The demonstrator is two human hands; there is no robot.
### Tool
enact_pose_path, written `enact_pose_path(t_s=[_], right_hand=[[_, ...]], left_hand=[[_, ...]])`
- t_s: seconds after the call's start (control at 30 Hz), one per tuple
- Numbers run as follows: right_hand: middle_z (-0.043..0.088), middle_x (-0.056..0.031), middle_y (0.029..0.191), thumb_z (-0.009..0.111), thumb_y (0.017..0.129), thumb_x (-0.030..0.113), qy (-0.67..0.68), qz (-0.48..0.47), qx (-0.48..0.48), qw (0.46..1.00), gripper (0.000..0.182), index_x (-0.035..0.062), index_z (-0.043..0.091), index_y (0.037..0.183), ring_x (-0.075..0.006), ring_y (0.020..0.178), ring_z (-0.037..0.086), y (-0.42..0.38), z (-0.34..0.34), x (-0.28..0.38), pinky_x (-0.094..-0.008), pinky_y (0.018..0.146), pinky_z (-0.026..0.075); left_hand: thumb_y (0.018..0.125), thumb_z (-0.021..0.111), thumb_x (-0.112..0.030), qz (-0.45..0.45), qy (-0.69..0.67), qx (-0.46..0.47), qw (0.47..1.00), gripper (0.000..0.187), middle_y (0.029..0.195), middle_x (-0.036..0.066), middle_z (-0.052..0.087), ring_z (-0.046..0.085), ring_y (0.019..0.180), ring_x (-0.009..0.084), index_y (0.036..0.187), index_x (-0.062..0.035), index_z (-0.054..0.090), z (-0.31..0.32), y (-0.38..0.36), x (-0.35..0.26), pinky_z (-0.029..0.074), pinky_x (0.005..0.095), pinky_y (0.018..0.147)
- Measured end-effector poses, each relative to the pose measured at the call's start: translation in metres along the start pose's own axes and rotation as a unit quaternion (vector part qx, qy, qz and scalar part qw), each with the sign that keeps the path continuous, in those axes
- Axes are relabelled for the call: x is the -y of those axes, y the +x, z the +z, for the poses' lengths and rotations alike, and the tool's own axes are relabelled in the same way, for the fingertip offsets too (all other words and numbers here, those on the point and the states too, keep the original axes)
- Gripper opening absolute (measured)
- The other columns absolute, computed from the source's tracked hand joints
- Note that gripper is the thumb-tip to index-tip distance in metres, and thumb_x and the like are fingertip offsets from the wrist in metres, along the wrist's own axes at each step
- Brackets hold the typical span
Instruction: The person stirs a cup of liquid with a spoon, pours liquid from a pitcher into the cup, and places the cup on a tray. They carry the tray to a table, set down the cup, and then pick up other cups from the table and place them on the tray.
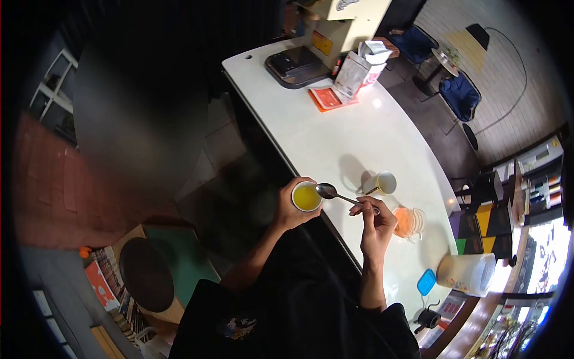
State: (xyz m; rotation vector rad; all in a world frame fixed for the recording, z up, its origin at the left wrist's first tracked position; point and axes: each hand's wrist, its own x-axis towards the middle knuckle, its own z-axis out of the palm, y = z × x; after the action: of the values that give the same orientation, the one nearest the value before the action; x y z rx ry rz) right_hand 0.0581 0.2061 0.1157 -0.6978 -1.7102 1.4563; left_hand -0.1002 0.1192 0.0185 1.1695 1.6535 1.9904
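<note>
At the far end of the white counter (317, 134), an upright pouch (351, 75) stands beside a flat orange packet (327, 97). A translucent pitcher (451, 272) sits near a blue rounded piece (426, 282). Beyond, blue chairs (459, 96) flank a round table (445, 61).

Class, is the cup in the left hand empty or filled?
Not empty: the cup in the left hand has yellow-green liquid showing inside its rim. How deep, I cannot tell.

A free corridor crossed the curved white countertop (305, 128) between the white cylindrical cup (384, 183) and the upright silver-and-white bag (357, 73). The cup obstructed forward travel of the bare right hand (378, 222); an orange-and-clear ribbed vessel (409, 222) limited clearance immediately to its right.
</note>
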Motion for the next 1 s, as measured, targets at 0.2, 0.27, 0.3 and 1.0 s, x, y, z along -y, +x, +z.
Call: enact_pose_path(t_s=[0.2,0.27,0.3,1.0], right_hand=[[0.063,-0.0107,0.073,0.054,0.094,0.009,0.0,0.014,-0.043,0.999,0.02,-0.0088,0.062,0.096,-0.0157,0.071,0.062,-0.012,-0.022,0.0,-0.0298,0.071,0.049],[0.063,-0.0108,0.073,0.055,0.094,0.009,-0.001,0.018,-0.06,0.998,0.02,-0.0089,0.062,0.096,-0.0157,0.071,0.062,-0.016,-0.029,0.0,-0.0298,0.071,0.05],[0.063,-0.0108,0.073,0.055,0.094,0.01,-0.002,0.017,-0.067,0.998,0.02,-0.009,0.062,0.096,-0.0156,0.072,0.062,-0.017,-0.032,0.0,-0.0297,0.071,0.049],[0.065,-0.0117,0.076,0.053,0.096,0.013,-0.035,0.038,-0.187,0.981,0.025,-0.0093,0.063,0.099,-0.0159,0.074,0.061,-0.049,-0.065,0.001,-0.0292,0.074,0.048]], left_hand=[[0.062,0.079,-0.006,-0.015,-0.028,0.047,0.998,0.044,0.087,0.005,0.064,0.061,0.081,0.0108,0.1,-0.0022,0.058,0.025,0.004,0.002,0.05,0.0272,0.076],[0.062,0.08,-0.006,-0.014,-0.02,0.054,0.998,0.044,0.086,0.005,0.064,0.061,0.08,0.0104,0.1,-0.0023,0.058,0.033,0.005,0.001,0.05,0.0267,0.075],[0.062,0.08,-0.006,-0.014,-0.023,0.062,0.998,0.044,0.086,0.005,0.064,0.061,0.08,0.0104,0.1,-0.0023,0.058,0.036,0.005,0.002,0.05,0.0267,0.075],[0.062,0.081,-0.007,-0.027,-0.035,0.19,0.981,0.046,0.085,0.005,0.063,0.06,0.08,0.0103,0.1,-0.0014,0.057,0.079,0.004,0.004,0.05,0.0278,0.075]])
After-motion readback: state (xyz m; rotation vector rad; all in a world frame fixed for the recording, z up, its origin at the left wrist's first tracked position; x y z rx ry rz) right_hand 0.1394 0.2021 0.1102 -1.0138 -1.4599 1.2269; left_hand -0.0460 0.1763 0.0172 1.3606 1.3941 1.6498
